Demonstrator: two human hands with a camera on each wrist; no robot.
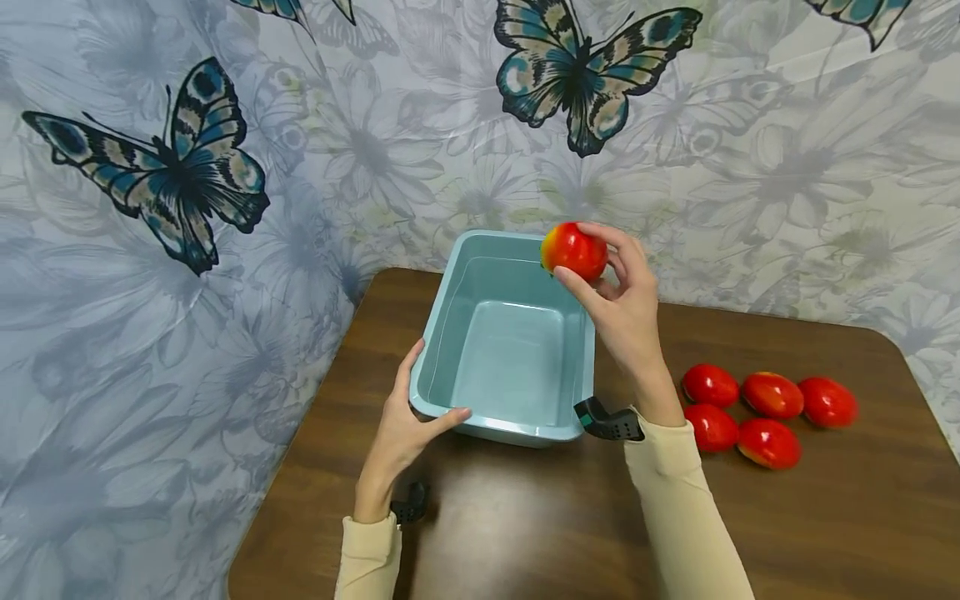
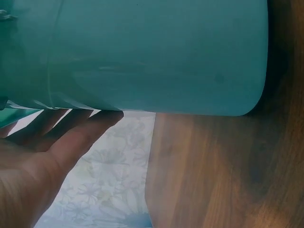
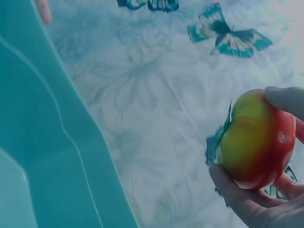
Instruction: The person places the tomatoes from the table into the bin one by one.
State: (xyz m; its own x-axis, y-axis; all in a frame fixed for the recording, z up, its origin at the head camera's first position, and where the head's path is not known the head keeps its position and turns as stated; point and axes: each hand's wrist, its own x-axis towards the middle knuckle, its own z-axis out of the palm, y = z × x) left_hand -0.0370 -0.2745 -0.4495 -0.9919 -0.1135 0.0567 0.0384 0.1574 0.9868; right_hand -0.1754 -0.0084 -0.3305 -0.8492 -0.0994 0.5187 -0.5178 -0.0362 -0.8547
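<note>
A shiny red tomato (image 1: 576,252) with a yellow patch is pinched in my right hand (image 1: 626,304), over the far right corner of a light blue plastic basin (image 1: 510,350). Up close in the right wrist view, the tomato (image 3: 256,142) has a green leafy top, and thumb and fingers grip it from opposite sides. At the basin's near left corner is my left hand (image 1: 401,433), its thumb on the front rim and its fingers along the left side. In the left wrist view those straight fingers (image 2: 83,140) touch the outer wall. The basin's visible floor is bare.
Several more red tomatoes (image 1: 770,443) lie grouped on the brown wooden table (image 1: 862,517), right of my right forearm. Behind the table hangs a grey floral backdrop with butterflies (image 1: 577,75). Both wrists wear black straps (image 1: 611,421).
</note>
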